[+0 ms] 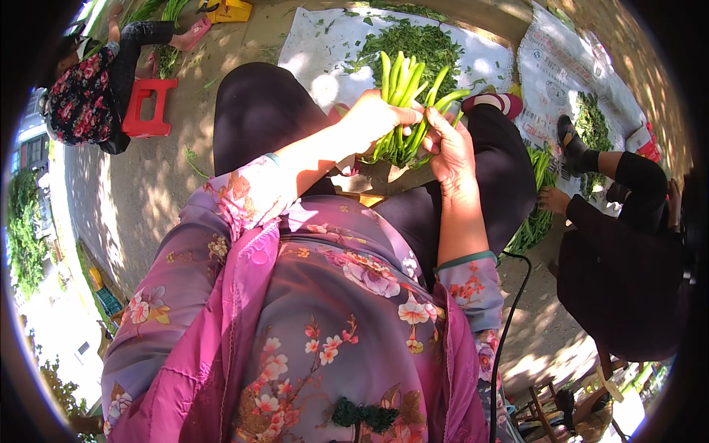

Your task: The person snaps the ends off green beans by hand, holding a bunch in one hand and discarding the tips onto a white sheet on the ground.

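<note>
A bunch of green leafy-vegetable stems (401,138), with pale cut ends pointing up, is held over the space between my knees. My left hand (376,119) is closed around the bunch from the left side. My right hand (451,147) pinches some of the stems at the bunch's right side, close to my left fingertips. Beyond both hands, a heap of loose green leaves (415,47) lies on a white woven sheet (310,61). The lower end of the bunch is partly in shadow.
A person in dark clothes (615,277) sits at the right, a hand by a pile of green stems (532,227). Another person (83,105) sits at the upper left by a red plastic stool (147,130). A black cable (507,332) hangs beside my right arm.
</note>
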The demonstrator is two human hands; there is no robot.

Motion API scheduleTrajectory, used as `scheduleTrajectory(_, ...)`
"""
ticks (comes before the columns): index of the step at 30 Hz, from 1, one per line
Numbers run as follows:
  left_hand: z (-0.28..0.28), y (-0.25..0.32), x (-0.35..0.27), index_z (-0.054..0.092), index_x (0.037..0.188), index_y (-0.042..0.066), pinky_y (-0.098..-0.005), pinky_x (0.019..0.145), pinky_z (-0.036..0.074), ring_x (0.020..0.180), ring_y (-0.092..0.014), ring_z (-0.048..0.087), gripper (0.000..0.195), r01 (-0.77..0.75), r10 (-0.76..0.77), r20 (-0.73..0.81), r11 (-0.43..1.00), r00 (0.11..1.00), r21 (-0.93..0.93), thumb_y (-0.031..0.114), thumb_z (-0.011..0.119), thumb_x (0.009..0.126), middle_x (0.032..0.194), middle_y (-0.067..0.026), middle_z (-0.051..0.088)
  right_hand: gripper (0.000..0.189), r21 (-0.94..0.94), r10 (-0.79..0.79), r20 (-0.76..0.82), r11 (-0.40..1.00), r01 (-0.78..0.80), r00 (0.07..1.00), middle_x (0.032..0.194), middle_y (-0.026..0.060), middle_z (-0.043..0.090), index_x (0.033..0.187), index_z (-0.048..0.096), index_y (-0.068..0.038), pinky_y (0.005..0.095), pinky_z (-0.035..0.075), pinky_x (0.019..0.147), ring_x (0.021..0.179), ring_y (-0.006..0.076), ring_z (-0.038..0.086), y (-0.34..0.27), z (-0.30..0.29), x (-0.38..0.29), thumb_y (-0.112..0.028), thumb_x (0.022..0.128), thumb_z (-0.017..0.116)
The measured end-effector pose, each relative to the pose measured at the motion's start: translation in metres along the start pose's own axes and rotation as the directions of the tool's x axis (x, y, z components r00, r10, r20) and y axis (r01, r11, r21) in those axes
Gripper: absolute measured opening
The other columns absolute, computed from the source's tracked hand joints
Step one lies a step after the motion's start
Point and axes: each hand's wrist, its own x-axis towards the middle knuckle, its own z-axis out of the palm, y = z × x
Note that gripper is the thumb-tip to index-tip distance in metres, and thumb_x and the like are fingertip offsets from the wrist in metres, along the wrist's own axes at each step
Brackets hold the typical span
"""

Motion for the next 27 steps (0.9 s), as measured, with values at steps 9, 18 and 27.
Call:
scheduleTrajectory(9, 0.001, -0.006, -0.003, 0.065, 0.091, 0.000, -0.0231, 0.061, 0.047, 0.069, -0.010, 0.059, 0.020, -0.090, 0.097, -0.063, 0.991, 0.993, 0.100, 0.005, 0.070, 0.073, 0.080, -0.0048, 0.065, 0.019, -0.054, 0.008, 0.028, 0.999, -0.007, 1.000, 0.068, -0.0022, 0.057, 0.092, 0.063, -0.001, 0.0176, 0.025, 0.042, 0.046, 0.0017, 0.034, 0.006, 0.011, -0.002, -0.020, 0.088, 0.059)
scheduleTrajectory(18, -0.007, 0.005, -0.006, 0.064, 0.089, -0.002, -0.0230, 0.059, 0.047, 0.065, -0.011, 0.059, 0.019, -0.036, 0.044, -0.039, 0.984, 0.998, 0.174, 0.006, 0.071, 0.073, 0.075, -0.0050, 0.063, 0.013, -0.103, 0.011, 0.001, 0.995, -0.011, 1.000, 0.057, -0.0062, 0.047, 0.079, 0.063, -0.006, 0.0190, 0.023, 0.043, 0.045, 0.0023, 0.032, 0.002, 0.016, -0.004, -0.018, 0.082, 0.068)
scheduleTrajectory(27, -0.015, 0.007, 0.001, 0.062, 0.088, -0.002, -0.0230, 0.056, 0.046, 0.063, -0.010, 0.057, 0.019, -0.097, 0.095, 0.018, 0.990, 0.995, 0.104, 0.009, 0.069, 0.075, 0.076, -0.0048, 0.060, 0.009, -0.376, -0.282, -0.123, 0.900, 0.219, 0.951, 0.063, -0.0069, 0.053, 0.076, 0.064, -0.006, 0.0189, 0.034, 0.051, 0.056, 0.0019, 0.042, 0.003, 0.010, 0.007, -0.013, 0.079, 0.069)
